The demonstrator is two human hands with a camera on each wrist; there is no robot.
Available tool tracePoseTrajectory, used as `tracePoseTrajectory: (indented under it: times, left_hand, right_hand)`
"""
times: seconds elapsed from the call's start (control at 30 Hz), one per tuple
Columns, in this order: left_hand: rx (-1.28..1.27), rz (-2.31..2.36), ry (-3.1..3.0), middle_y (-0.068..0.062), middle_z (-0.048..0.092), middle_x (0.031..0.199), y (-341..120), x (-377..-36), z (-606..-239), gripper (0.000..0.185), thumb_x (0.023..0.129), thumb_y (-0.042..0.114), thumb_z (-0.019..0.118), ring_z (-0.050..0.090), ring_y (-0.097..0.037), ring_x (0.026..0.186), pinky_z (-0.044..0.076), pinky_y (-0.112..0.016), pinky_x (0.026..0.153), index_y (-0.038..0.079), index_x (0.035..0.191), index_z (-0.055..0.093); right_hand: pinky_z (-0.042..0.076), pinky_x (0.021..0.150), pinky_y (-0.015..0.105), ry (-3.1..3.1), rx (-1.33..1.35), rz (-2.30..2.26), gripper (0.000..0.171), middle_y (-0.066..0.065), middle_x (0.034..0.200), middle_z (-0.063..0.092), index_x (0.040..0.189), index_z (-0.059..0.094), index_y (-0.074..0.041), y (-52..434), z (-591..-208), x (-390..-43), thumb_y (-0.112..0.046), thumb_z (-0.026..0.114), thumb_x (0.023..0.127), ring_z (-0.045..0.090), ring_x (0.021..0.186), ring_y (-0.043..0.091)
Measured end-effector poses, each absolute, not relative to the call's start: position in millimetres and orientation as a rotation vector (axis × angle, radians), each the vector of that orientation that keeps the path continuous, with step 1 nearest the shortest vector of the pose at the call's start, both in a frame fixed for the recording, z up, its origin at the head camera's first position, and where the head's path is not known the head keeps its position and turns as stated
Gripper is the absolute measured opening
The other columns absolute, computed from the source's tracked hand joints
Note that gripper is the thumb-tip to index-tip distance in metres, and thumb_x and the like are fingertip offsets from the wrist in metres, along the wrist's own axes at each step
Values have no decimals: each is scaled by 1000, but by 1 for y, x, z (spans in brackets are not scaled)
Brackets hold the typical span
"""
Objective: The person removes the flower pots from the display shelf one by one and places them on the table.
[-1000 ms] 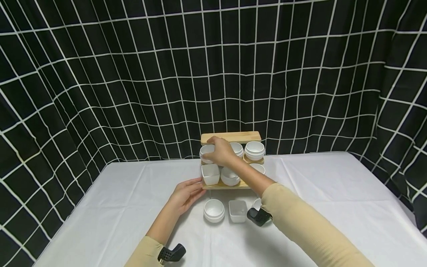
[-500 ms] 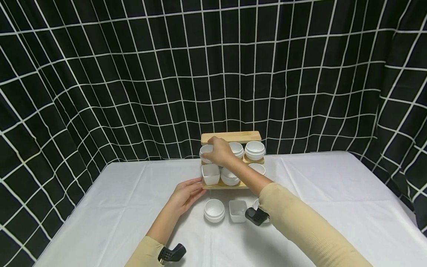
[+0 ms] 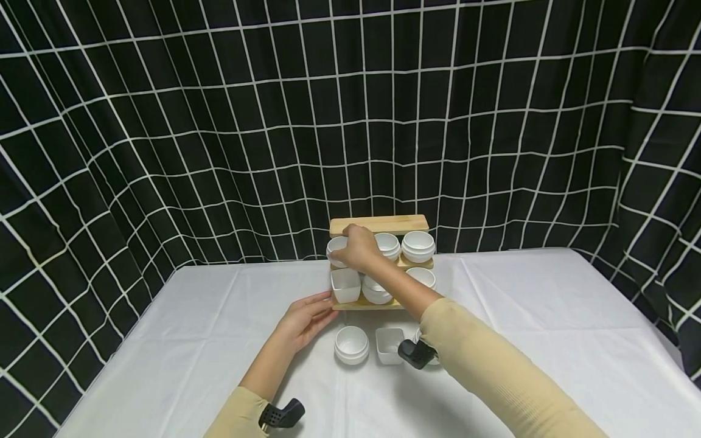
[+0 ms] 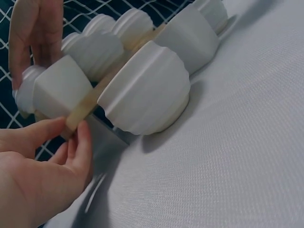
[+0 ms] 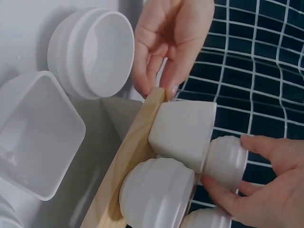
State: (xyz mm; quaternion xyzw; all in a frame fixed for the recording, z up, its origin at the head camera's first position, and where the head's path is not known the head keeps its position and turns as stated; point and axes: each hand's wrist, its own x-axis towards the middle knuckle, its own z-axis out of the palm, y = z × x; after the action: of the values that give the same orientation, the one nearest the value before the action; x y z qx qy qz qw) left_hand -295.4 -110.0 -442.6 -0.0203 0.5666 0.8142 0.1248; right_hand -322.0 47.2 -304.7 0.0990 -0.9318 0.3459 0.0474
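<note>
A tiered wooden rack with white bowls stands at the back of the table. My left hand pinches the left end of its lower board between thumb and fingers. Above it, my right hand grips a small round ribbed bowl at the left of the tier behind, thumb on one side and fingers on the other. A square bowl sits just in front of that one. Beside it on the lower board are a round bowl and another round bowl, partly hidden by my right forearm.
Two more round bowls, one in the middle and one at the right, share the back tier. On the white tablecloth before the rack are a round bowl, a square bowl and another bowl behind my right wrist camera.
My right forearm and wrist have shifted slightly left, and the gripped bowl has edged left a little with my hand. The left hand stays in place on the board.
</note>
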Motion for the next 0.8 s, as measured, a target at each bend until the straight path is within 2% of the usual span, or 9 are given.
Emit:
tracePoseTrajectory:
  times: [0.4,0.57,0.67,0.8]
  left_hand:
    - [-50,2384,1581,-32,54,142,-111,-295,-443,46,106,-10,47,67,-16,105,60,-29,108,-21,150,38]
    - [-54,2390,1555,-27,59,135,-112,-294,-442,47,106,-10,48,67,-15,103,62,-26,104,-21,151,37]
    - [-68,2389,1544,-26,59,134,-112,-294,-442,47,106,-10,47,67,-14,103,58,-30,110,-21,151,37]
    - [-67,2389,1537,-31,55,140,-113,-295,-442,48,106,-10,48,67,-16,106,47,-40,121,-21,151,37]
  right_hand:
    - [50,120,46,-2817,279,1123,61,29,142,62,139,58,13,52,-305,-323,-18,80,91,56,135,42]
    - [52,118,45,-2809,268,1145,63,29,141,62,139,58,13,55,-301,-324,-19,81,90,58,133,41]
    - [54,115,45,-2800,253,1172,63,28,140,63,139,59,13,58,-300,-324,-20,81,90,60,131,40]
    - [56,112,44,-2786,246,1209,64,28,140,64,139,59,12,61,-298,-325,-21,82,89,61,127,39]
